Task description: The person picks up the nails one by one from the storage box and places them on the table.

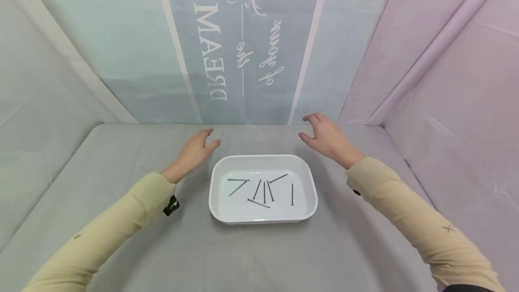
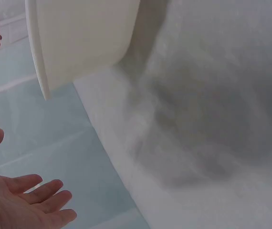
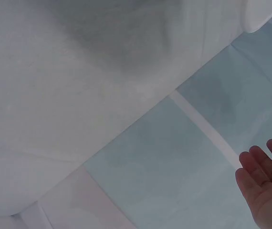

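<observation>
A white rectangular tray (image 1: pixel 263 219) with rounded corners sits on the grey surface, with several dark metal nails (image 1: pixel 292 194) scattered over its floor. Just beyond its left far corner hovers my left hand (image 1: pixel 194 152), fingers relaxed and thumb apart, holding nothing. On the other side my right hand (image 1: pixel 326 138) is raised past the right far corner, its fingers loosely bent and also holding nothing. Neither hand touches the tray. The left wrist view shows the tray's outer wall (image 2: pixel 83 38) above my spread fingers; the right wrist view catches only a corner of the tray (image 3: pixel 260 14).
Grey cloth (image 1: pixel 259 256) covers the work surface. A blue-grey printed panel (image 1: pixel 259 48) with white lettering stands at the back. Pale walls close in the left (image 1: pixel 44 98) and right (image 1: pixel 454 116) sides. A black wrist strap (image 1: pixel 171 205) shows at the left sleeve.
</observation>
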